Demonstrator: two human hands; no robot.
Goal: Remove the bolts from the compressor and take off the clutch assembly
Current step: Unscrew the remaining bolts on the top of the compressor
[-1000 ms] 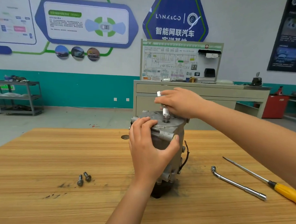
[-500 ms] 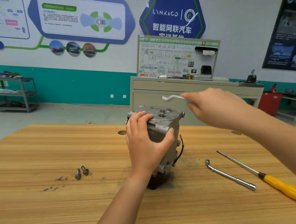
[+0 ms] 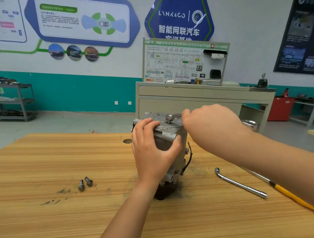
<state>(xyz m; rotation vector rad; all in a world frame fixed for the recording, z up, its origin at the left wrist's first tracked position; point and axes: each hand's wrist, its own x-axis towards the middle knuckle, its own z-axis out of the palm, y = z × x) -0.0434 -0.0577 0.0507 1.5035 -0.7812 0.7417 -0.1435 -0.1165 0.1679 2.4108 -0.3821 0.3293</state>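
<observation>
Where the compressor (image 3: 179, 136) stands on end at the middle of the worktop (image 3: 47, 167), two loose bolts (image 3: 85, 183) lie side by side at its 8 o'clock, well apart from it. The left hand (image 3: 154, 152) grips the upper housing, fingers curled over the top edge, thumb pressed on the side. The right hand (image 3: 211, 122), at the compressor's 2 o'clock, is closed round the handle of a bent wrench (image 3: 172, 116) whose socket end sits upright on the top face. A second socket wrench (image 3: 240, 183) lies at 4 o'clock, with a yellow-handled screwdriver (image 3: 294, 197) near it, partly hidden by the right forearm.
</observation>
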